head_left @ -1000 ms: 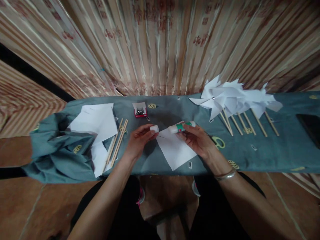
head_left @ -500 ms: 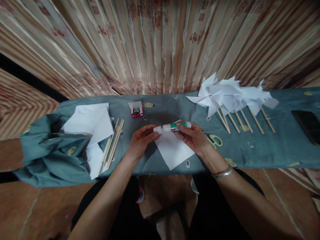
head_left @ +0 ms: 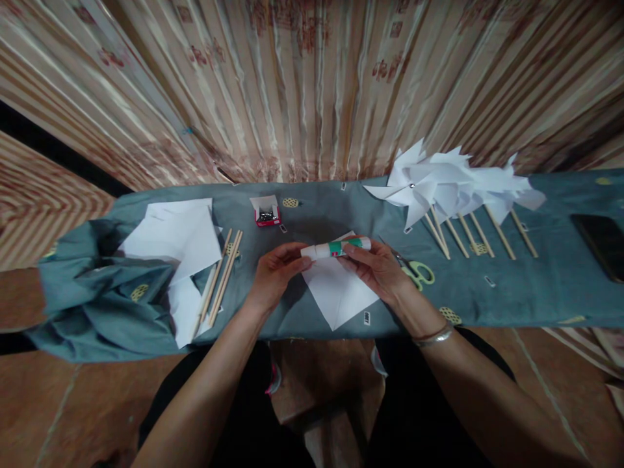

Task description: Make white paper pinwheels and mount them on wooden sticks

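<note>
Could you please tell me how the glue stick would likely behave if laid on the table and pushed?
The glue stick would probably roll, since its body looks round. It is likely stiff, as it runs straight between the left hand and right hand. Stood on end, it might tip easily, being long and slim.
</note>
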Action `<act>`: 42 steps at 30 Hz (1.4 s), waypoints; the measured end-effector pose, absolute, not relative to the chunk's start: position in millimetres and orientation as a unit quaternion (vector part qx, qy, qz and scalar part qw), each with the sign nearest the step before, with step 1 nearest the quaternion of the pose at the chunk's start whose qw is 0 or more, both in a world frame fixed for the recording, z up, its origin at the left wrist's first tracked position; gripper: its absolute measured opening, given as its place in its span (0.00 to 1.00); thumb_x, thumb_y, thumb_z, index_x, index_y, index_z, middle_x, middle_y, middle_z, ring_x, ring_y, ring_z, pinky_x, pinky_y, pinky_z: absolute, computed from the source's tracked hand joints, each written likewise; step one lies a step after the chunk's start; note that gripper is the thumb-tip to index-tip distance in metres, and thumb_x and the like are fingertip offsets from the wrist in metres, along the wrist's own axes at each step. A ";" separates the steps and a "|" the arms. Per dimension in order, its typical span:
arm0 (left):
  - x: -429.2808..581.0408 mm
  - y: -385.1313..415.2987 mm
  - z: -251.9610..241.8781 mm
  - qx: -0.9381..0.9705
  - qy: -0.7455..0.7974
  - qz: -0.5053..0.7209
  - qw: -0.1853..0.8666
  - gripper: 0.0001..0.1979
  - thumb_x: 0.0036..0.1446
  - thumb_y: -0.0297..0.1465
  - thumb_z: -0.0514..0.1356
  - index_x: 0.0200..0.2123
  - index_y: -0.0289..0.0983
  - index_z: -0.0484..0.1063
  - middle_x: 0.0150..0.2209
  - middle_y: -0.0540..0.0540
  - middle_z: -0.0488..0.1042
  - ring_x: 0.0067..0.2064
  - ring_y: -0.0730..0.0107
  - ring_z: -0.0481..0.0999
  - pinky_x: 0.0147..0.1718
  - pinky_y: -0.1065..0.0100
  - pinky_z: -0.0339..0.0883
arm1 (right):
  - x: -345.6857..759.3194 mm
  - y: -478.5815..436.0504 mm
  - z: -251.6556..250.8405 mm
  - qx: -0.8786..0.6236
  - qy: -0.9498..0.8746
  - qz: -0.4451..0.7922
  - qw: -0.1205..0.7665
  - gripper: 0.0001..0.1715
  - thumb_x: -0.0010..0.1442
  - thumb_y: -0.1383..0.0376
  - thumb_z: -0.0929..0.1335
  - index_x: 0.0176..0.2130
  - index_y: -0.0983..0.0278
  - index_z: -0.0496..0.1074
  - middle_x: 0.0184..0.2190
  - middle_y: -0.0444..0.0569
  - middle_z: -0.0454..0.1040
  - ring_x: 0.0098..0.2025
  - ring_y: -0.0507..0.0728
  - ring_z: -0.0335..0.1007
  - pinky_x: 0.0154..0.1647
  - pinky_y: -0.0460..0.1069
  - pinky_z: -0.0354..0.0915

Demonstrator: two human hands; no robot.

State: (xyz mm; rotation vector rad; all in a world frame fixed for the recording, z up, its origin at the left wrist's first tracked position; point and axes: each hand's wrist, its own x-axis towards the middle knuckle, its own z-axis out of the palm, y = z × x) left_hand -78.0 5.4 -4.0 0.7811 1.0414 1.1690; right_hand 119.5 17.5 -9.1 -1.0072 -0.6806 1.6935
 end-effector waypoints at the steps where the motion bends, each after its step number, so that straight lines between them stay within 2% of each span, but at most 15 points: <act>1: -78.0 5.4 -4.3 0.345 0.456 0.514 0.639 0.16 0.38 0.32 0.75 0.34 0.38 0.81 0.33 0.50 0.80 0.35 0.73 0.77 0.38 0.70 0.72 | 119.2 17.4 -8.9 -0.417 -0.285 0.701 0.503 0.16 0.41 0.62 0.81 0.30 0.62 0.76 0.29 0.39 0.77 0.34 0.49 0.76 0.44 0.46 0.77; 7: -77.9 5.7 -7.2 0.367 0.471 0.513 0.617 0.16 0.38 0.32 0.74 0.34 0.38 0.80 0.33 0.50 0.80 0.35 0.72 0.77 0.38 0.70 0.71 | 116.9 16.0 -5.5 -0.420 -0.268 0.701 0.510 0.17 0.39 0.63 0.81 0.29 0.63 0.77 0.27 0.39 0.76 0.32 0.47 0.76 0.39 0.42 0.76; 14: -77.4 4.7 -8.8 0.413 0.476 0.501 0.593 0.14 0.40 0.32 0.73 0.34 0.38 0.80 0.32 0.49 0.80 0.35 0.70 0.77 0.38 0.69 0.71 | 118.0 15.0 -5.5 -0.420 -0.287 0.707 0.492 0.16 0.41 0.63 0.81 0.31 0.63 0.78 0.30 0.40 0.78 0.34 0.49 0.76 0.43 0.45 0.76; 22: -78.5 2.8 -13.0 0.458 0.491 0.470 0.573 0.16 0.40 0.33 0.72 0.37 0.37 0.79 0.33 0.49 0.80 0.35 0.68 0.78 0.39 0.66 0.72 | 110.3 11.4 -9.4 -0.424 -0.324 0.709 0.460 0.22 0.37 0.58 0.82 0.32 0.63 0.77 0.28 0.41 0.79 0.31 0.49 0.76 0.39 0.46 0.74; 26: -78.5 -1.3 -15.3 0.484 0.496 0.453 0.561 0.16 0.41 0.34 0.71 0.37 0.37 0.80 0.35 0.48 0.81 0.36 0.67 0.78 0.40 0.65 0.73 | 103.1 8.3 -14.7 -0.442 -0.356 0.692 0.446 0.22 0.38 0.58 0.81 0.33 0.63 0.76 0.26 0.40 0.78 0.28 0.49 0.73 0.36 0.47 0.72; 29: -86.2 1.5 -20.0 0.503 0.503 0.450 0.540 0.15 0.43 0.34 0.70 0.37 0.37 0.80 0.35 0.48 0.81 0.36 0.67 0.78 0.39 0.66 0.72 | 101.0 8.9 -16.6 -0.450 -0.382 0.674 0.444 0.22 0.39 0.58 0.81 0.34 0.63 0.76 0.28 0.41 0.79 0.31 0.50 0.75 0.37 0.47 0.71; 32: -102.5 12.8 -28.7 0.524 0.536 0.471 0.465 0.15 0.45 0.35 0.69 0.38 0.36 0.79 0.34 0.48 0.80 0.34 0.68 0.77 0.36 0.67 0.71 | 104.7 11.7 -16.3 -0.450 -0.406 0.647 0.462 0.24 0.41 0.57 0.80 0.38 0.61 0.76 0.35 0.45 0.81 0.39 0.53 0.77 0.42 0.49 0.71; 35: -119.5 26.1 -36.8 0.556 0.588 0.481 0.338 0.12 0.50 0.31 0.65 0.39 0.35 0.77 0.35 0.47 0.79 0.35 0.67 0.77 0.36 0.67 0.71 | 111.6 12.9 -16.3 -0.468 -0.432 0.615 0.465 0.24 0.44 0.56 0.79 0.41 0.61 0.75 0.38 0.48 0.81 0.41 0.56 0.77 0.42 0.52 0.72; 39: -130.0 33.7 -39.5 0.653 0.623 0.398 0.167 0.09 0.53 0.25 0.63 0.40 0.36 0.77 0.38 0.45 0.79 0.42 0.62 0.77 0.45 0.61 0.70 | 118.1 9.7 -17.6 -0.481 -0.462 0.601 0.441 0.23 0.47 0.54 0.78 0.40 0.61 0.75 0.39 0.51 0.81 0.40 0.56 0.78 0.41 0.52 0.73; 42: -130.5 31.9 -38.4 0.689 0.626 0.355 0.089 0.10 0.53 0.24 0.65 0.41 0.36 0.76 0.41 0.43 0.79 0.47 0.58 0.76 0.50 0.57 0.69 | 120.7 6.7 -18.5 -0.485 -0.462 0.604 0.431 0.24 0.46 0.53 0.78 0.40 0.62 0.76 0.39 0.52 0.82 0.38 0.56 0.78 0.40 0.51 0.73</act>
